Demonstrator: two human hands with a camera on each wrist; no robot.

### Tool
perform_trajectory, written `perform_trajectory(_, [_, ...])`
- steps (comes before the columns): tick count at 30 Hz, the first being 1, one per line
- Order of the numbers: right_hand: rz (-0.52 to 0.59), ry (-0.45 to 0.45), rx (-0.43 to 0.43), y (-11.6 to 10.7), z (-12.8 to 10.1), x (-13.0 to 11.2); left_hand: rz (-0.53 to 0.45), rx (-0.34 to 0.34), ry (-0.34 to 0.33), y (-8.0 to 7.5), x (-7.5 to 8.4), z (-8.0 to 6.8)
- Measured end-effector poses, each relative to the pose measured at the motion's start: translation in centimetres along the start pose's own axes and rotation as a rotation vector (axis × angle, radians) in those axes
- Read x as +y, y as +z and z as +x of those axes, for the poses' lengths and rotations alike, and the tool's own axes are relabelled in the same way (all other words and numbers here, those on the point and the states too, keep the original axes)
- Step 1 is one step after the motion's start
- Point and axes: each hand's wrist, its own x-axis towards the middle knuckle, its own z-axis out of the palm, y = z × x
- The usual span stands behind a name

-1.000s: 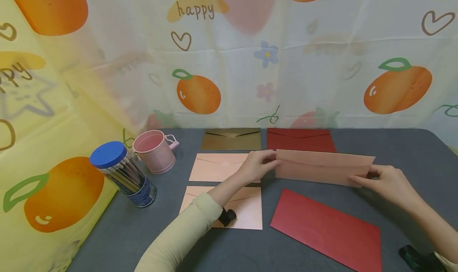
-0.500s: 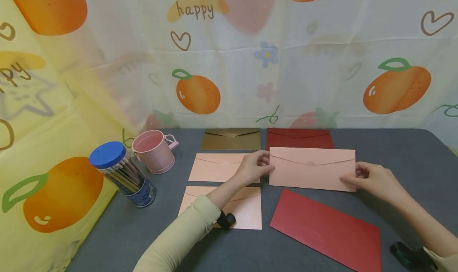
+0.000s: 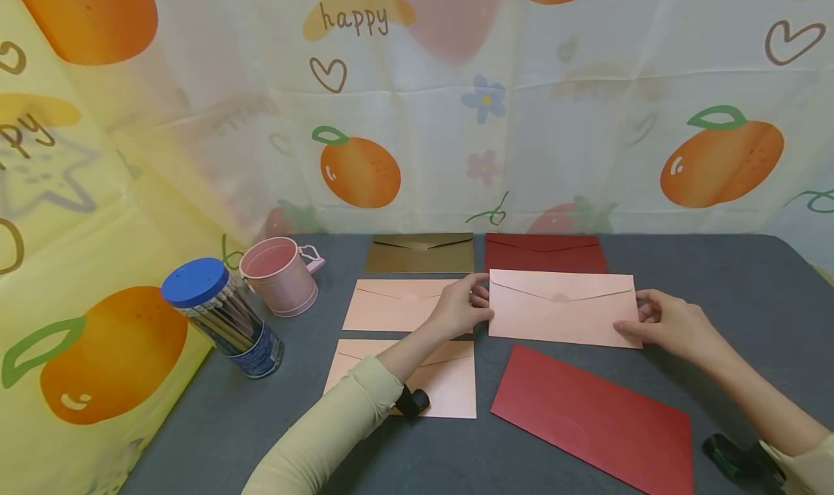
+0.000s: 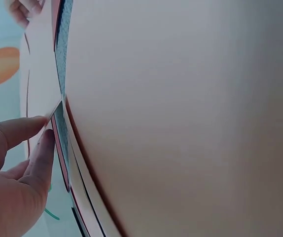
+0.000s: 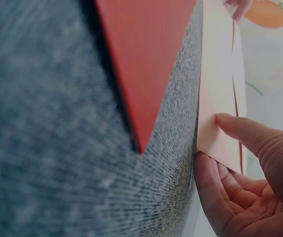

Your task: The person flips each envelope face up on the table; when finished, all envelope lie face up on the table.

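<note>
A pale pink envelope is held between both hands, its flap side facing up. My left hand pinches its left edge between thumb and fingers, as the left wrist view also shows. At the lower right corner my right hand pinches it, thumb on the front and fingers behind. The held envelope covers the lower part of a dark red envelope lying at the back. Just in front, a larger red envelope lies at a slant, flap not showing.
Two more pale pink envelopes lie one before the other on the left, partly under my left arm. Behind them is a gold envelope. A pink cup and a blue-lidded jar of pencils stand farther left on the grey table.
The pale pink envelope has tipped so its flap side faces me, and it has shifted left and lower. My right hand has moved left with it; my left hand has moved slightly left.
</note>
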Motion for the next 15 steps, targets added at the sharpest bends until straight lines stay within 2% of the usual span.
perform_trajectory(15, [-0.033, -0.040, -0.024, 0.29, 0.72, -0.29, 0.091, -0.053, -0.003, -0.07, 0.03, -0.05])
